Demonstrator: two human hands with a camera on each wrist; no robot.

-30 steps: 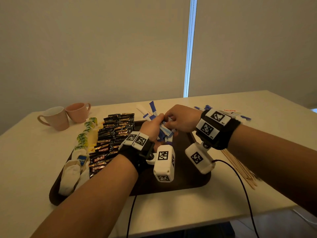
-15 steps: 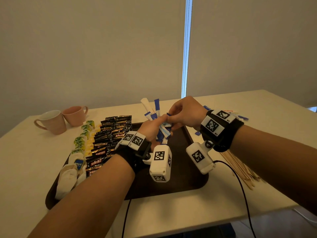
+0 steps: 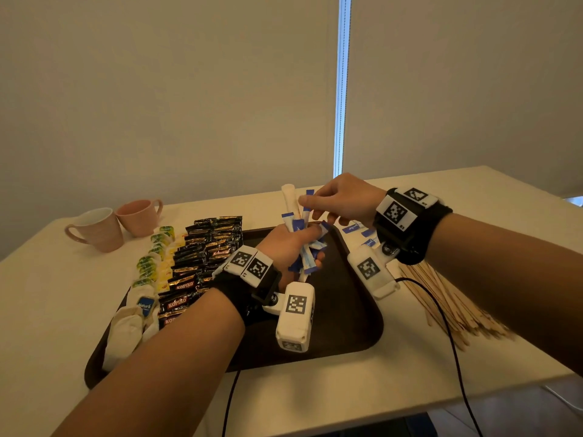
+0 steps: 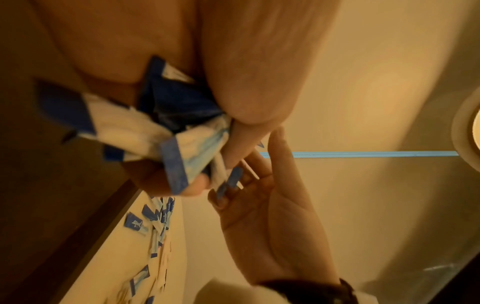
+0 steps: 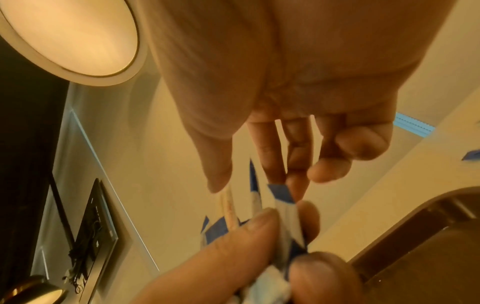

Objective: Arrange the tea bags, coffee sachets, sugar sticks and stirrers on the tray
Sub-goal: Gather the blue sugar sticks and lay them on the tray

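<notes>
Now the table (image 3: 473, 197) is seen carrying the dark tray (image 3: 347, 326), on whose left half the tea bags (image 3: 126, 326) and the coffee sachets (image 3: 205, 247) are already laid in rows; the right half of the tray is bare. Compared with one second ago, both hands are raised higher above the tray, and the bundle of sugar sticks (image 3: 304, 247) is held more upright. The bundle is gripped by the left hand (image 3: 284, 247), fingers curled firmly round its middle, so that the sticks fan out above and below the fist. The right hand (image 3: 344, 200), which was closed against the bundle a second ago, is now lifted to the upper ends of the sticks; its thumb and forefinger are brought together at one stick end, though a firm pinch cannot be confirmed from the wrist views. The remaining right fingers (image 5: 298, 164) are loosely extended.

This is judged to be a squaring-up of the bundle before it is laid on the bare half of the tray. More sugar sticks (image 3: 356, 230) are left loose on the table just beyond the tray's right rim, and the stirrers (image 3: 448, 307) lie untouched on the table to the right. Two stages are therefore judged outstanding.
</notes>
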